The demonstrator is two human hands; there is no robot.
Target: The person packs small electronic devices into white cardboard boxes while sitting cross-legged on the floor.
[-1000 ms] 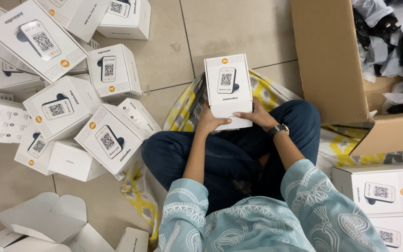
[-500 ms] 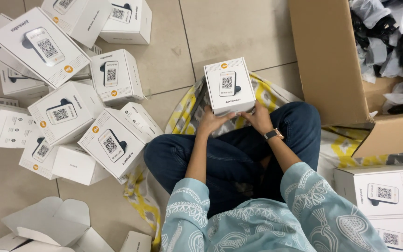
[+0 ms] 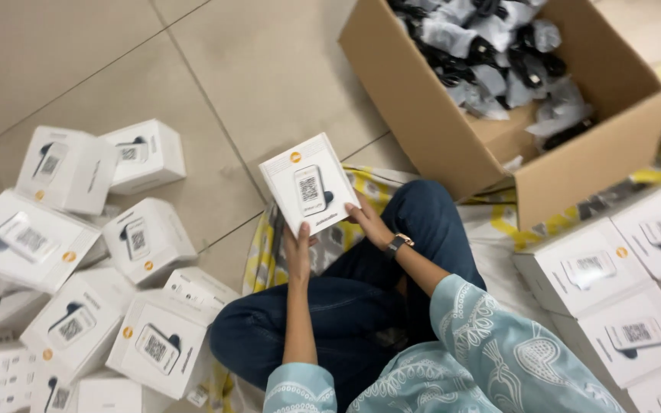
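A white box [image 3: 310, 190] is held up over the lap, above the tiled floor [image 3: 193, 69], tilted with its printed face to the camera. It is gripped from below by the left hand [image 3: 297, 251], whose closed grip has the thumb on the front near the lower edge, and steadied at the lower right corner by the right hand [image 3: 369, 223], fingers closed against its side. A watch [image 3: 398, 243] is worn on the right wrist. Like boxes [image 3: 109, 260] are scattered on the floor to the left, and more are stacked [image 3: 629, 275] to the right. An open carton [image 3: 453, 130] of bagged dark items is set just beyond the knee.
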